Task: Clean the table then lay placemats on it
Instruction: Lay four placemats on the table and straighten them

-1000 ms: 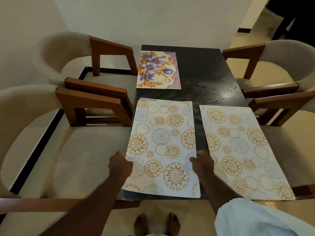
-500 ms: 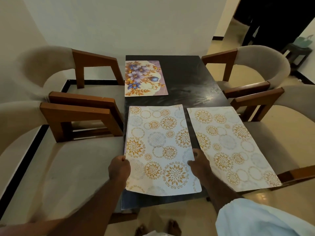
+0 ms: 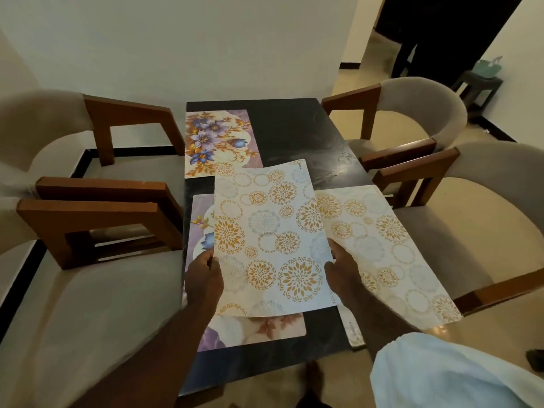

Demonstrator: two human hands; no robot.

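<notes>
Nearest, we are logging a white sleeve (image 3: 441, 375) at the lower right. Just beyond it, the left hand (image 3: 203, 278) is gripping the left edge of the circle-patterned placemat (image 3: 270, 237). The fingers are curled at that edge; how far they are reaching beneath is hidden from us. The right hand (image 3: 343, 272) is gripping the opposite edge, thumb lying along the top face and the other fingers out of sight under the sheet.

The held mat is hanging between both hands over the near half of the dark table (image 3: 294, 128). Under it, we are seeing a purple floral placemat (image 3: 256, 331) lying flat at the near left place. A second circle-patterned placemat (image 3: 391, 251) is lying at the near right, its left border covered in view by the held one; contact we cannot tell. Farther off, another floral placemat (image 3: 217, 142) is lying at the far left place. Upholstered wooden-armed chairs (image 3: 88, 290) are standing on both sides.
</notes>
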